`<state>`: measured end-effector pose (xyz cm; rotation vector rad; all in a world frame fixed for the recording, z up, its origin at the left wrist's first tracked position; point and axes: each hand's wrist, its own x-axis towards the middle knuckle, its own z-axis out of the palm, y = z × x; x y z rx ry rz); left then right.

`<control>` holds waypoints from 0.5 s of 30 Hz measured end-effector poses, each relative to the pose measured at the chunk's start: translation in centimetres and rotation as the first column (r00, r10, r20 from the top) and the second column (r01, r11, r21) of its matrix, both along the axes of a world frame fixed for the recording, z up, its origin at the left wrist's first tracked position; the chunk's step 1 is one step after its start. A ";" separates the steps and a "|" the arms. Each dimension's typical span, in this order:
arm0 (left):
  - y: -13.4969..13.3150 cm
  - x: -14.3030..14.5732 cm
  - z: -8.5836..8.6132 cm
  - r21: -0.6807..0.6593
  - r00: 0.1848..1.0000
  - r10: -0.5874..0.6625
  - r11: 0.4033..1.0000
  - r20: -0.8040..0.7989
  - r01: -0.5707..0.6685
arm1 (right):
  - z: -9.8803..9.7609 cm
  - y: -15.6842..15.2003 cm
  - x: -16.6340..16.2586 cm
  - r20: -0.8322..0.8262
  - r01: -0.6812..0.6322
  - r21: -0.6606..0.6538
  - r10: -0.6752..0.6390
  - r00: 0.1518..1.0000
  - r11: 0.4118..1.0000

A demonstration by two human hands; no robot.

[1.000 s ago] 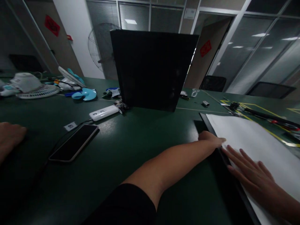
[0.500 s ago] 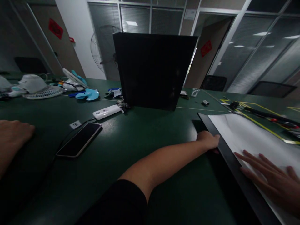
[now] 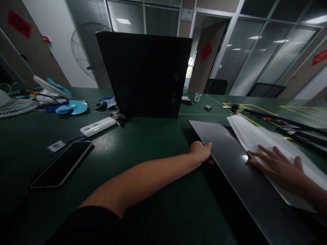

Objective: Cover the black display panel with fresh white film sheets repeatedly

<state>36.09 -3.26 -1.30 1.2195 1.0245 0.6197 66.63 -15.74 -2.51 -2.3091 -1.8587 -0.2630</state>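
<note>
A flat glossy black panel (image 3: 230, 160) lies on the green table (image 3: 153, 136). My left hand (image 3: 200, 151) reaches across and is closed on the panel's near left edge, fingers curled under it. A white sheet (image 3: 255, 137) lies over the panel's right side, slightly rumpled. My right hand (image 3: 279, 168) rests flat on that sheet, fingers spread and holding nothing. The panel's left half is bare and reflects the ceiling light.
A large dark board (image 3: 145, 75) stands upright behind. To the left lie a phone (image 3: 62, 165) on a cable, a white power bank (image 3: 97, 126), a blue fan blade (image 3: 73, 108) and a white fan guard (image 3: 15, 108). Black cables (image 3: 270, 117) cross yellow floor-tape lines at the right.
The white sheet has slid right under my right hand, baring the panel's black surface. My left hand stays on the panel edge. The view turned right, so the other hand at far left is gone.
</note>
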 end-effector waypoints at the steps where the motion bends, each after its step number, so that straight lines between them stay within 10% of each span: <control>1: 0.1 -0.9 0.1 -0.003 1.000 0.019 1.000 0.003 -0.019 | -0.1 0.2 0.2 0.020 -0.002 -0.042 0.003 1.000 0.999; 8: 0.8 -9.4 0.1 0.015 0.973 0.231 0.973 0.015 -0.231 | -1.7 2.1 0.0 0.110 -0.059 -0.095 0.070 0.992 0.994; 15: 0.1 -17.9 -0.6 -0.083 0.786 0.578 0.814 0.219 -0.575 | -3.6 3.7 0.3 -0.040 -0.086 -0.151 0.080 0.996 0.985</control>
